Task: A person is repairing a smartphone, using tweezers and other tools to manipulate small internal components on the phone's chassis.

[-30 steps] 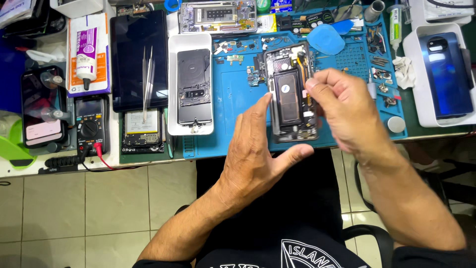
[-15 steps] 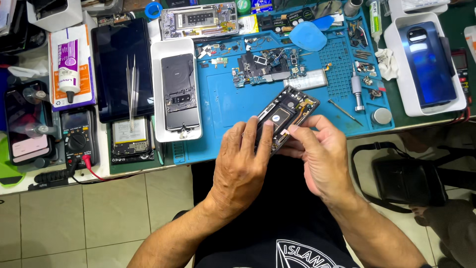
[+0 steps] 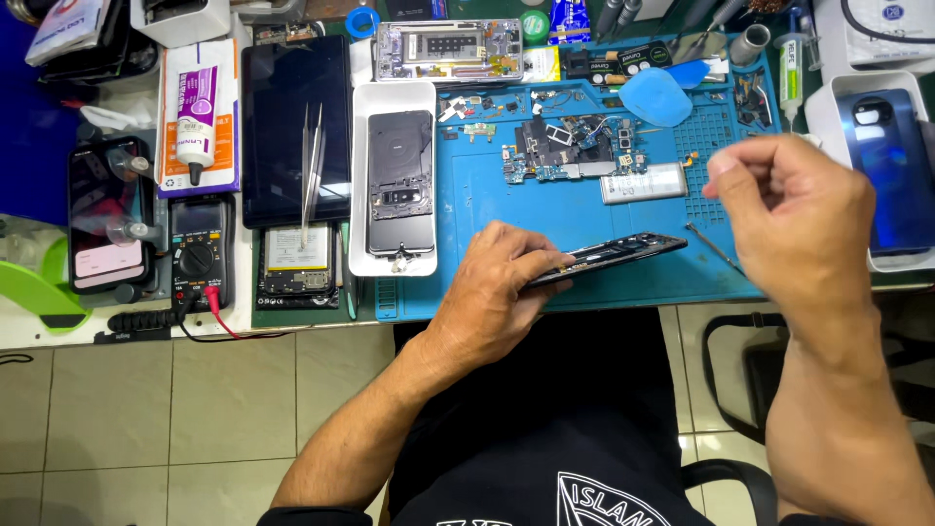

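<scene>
Head view, looking down at a repair desk: the left hand is closed around the near end of a black phone frame, gripping it between thumb and fingers so the frame stands on edge, tilted, just over the front part of the blue work mat. The right hand is raised above the mat's right edge, apart from the frame, with fingers curled and thumb pressed toward the fingertips; whether it pinches anything small cannot be told. Just beside it, a thin metal tool lies on the mat. Further back on the mat sit a circuit board, a silver battery and a blue plastic pick. Left of the mat, a white tray carries a dark phone back part. Next to that lies a large dark screen panel with tweezers resting across it, a glue bottle, and a multimeter with a red lead. On the right, a blue phone back sits in another white tray.
</scene>
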